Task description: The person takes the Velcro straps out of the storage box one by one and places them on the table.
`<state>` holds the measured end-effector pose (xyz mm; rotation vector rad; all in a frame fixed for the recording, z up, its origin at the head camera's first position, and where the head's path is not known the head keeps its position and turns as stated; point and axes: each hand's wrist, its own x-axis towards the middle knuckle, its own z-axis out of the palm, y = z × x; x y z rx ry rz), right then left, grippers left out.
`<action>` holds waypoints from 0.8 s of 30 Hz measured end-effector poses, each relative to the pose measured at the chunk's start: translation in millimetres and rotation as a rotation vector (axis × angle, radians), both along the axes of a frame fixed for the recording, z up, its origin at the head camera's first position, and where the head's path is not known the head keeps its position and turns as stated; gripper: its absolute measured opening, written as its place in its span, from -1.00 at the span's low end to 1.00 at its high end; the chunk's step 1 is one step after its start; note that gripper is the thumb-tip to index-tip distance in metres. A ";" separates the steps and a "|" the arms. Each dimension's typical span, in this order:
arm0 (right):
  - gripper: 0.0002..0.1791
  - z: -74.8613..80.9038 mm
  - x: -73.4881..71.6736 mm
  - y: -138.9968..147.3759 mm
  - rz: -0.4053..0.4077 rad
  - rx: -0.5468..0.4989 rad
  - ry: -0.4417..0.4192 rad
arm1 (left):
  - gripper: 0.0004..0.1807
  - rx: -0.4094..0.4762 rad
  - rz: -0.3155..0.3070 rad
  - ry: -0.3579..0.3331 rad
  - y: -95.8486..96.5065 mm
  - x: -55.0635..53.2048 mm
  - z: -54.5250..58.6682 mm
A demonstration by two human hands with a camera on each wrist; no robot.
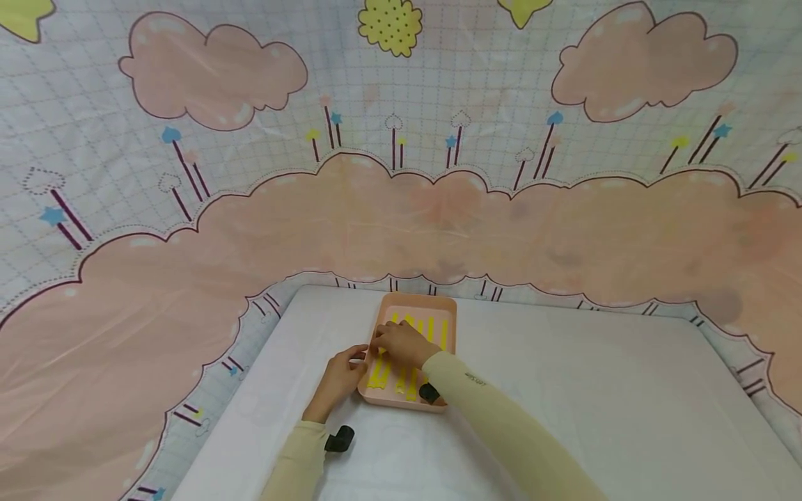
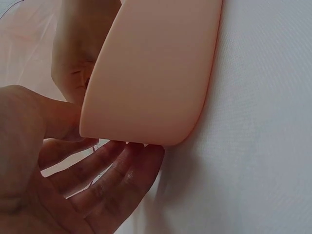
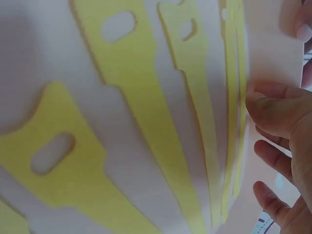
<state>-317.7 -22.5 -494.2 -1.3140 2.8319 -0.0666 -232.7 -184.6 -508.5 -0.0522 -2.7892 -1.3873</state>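
A peach-coloured rectangular tray (image 1: 421, 300) holds several flat yellow saw-shaped pieces (image 3: 152, 122), laid side by side with oval holes in their handles. My left hand (image 1: 340, 380) grips the tray's left side. In the left wrist view its thumb is at the rim and the fingers touch the outside of the tray wall (image 2: 153, 73). Reaching over the tray, my right hand (image 1: 404, 344) is at the left wall. In the right wrist view its thumb and index finger pinch the edge of the outermost yellow saw-shaped piece (image 3: 241, 97), while the other fingers spread loosely.
Under the tray lies a white tabletop (image 1: 595, 396). A patterned cloth (image 1: 407, 229) with clouds and stars hangs behind the table and round its sides. Small black devices (image 1: 340, 439) sit at both wrists, the right one over the tray's near end.
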 end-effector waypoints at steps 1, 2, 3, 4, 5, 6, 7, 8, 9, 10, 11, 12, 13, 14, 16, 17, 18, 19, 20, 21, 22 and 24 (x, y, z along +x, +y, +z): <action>-0.72 0.0 0.1 0.0 -0.002 -0.002 -0.007 | -0.57 -0.002 0.003 -0.002 0.3 -0.1 -0.1; -0.73 -0.3 0.4 0.2 -0.005 -0.006 -0.016 | -0.57 -0.002 0.004 -0.002 0.4 -0.2 -0.1; -0.75 -0.6 0.6 0.4 -0.009 -0.010 -0.024 | -0.57 -0.002 0.003 -0.002 0.4 -0.2 -0.2; -0.76 -0.7 0.9 0.6 -0.012 -0.013 -0.035 | -0.57 -0.003 0.000 0.001 0.4 -0.3 -0.4; -0.78 -0.7 1.0 0.8 -0.014 -0.015 -0.044 | -0.57 -0.002 0.002 -0.002 0.5 -0.4 -0.4; -0.79 -0.9 1.0 0.9 -0.016 -0.019 -0.047 | -0.57 -0.003 0.002 -0.002 0.6 -0.6 -0.5; -0.79 -1.2 0.9 1.0 -0.017 -0.023 -0.051 | -0.57 -0.003 0.005 -0.007 0.8 -0.9 -0.6; -0.80 -1.4 0.8 1.1 -0.017 -0.026 -0.053 | -0.57 0.000 0.007 -0.007 0.9 -0.9 -0.5; -0.81 -1.7 0.6 1.0 -0.016 -0.032 -0.056 | -0.57 0.002 0.010 -0.010 1.1 -1.0 -0.5; -0.81 -2.1 0.4 1.1 -0.016 -0.034 -0.058 | -0.57 0.000 0.009 -0.007 1.2 -1.3 -0.3; -0.82 -2.7 0.1 1.0 -0.013 -0.034 -0.060 | -0.57 0.000 0.008 -0.005 1.2 -1.3 0.1; -0.83 -3.1 0.0 1.1 -0.014 -0.035 -0.063 | -0.57 0.003 0.010 -0.007 1.4 -1.2 0.4; -0.83 -3.7 -0.1 1.2 -0.015 -0.036 -0.067 | -0.57 0.007 0.011 -0.009 1.5 -0.9 0.9; -0.83 -4.1 -0.3 1.2 -0.016 -0.036 -0.070 | -0.57 0.012 0.012 -0.010 1.6 -0.9 1.1; -0.82 -4.6 -0.6 1.4 -0.013 -0.036 -0.069 | -0.57 0.009 0.007 -0.008 1.3 -0.7 1.3; -0.81 -4.8 -0.8 1.5 -0.010 -0.036 -0.067 | -0.57 0.012 0.011 -0.012 1.3 -0.7 1.0; -0.81 -4.8 -0.8 1.6 -0.007 -0.032 -0.060 | -0.57 0.014 0.017 -0.018 1.4 -0.8 0.4; -0.81 -4.7 -0.9 1.7 -0.002 -0.030 -0.054 | -0.57 0.013 0.015 -0.017 1.2 -0.9 -0.1; -0.80 -4.5 -0.8 1.8 0.005 -0.026 -0.045 | -0.57 0.010 0.014 -0.016 0.9 -1.3 -0.9; -0.80 -4.3 -0.8 1.9 0.012 -0.021 -0.037 | -0.57 0.007 0.010 -0.012 0.6 -1.4 -1.5; -0.80 -4.2 -0.9 1.9 0.018 -0.013 -0.031 | -0.57 0.007 0.012 -0.013 0.5 -1.6 -2.3; -0.79 -4.2 -1.1 1.9 0.026 -0.004 -0.026 | -0.57 0.006 0.004 -0.007 -0.1 -2.2 -3.4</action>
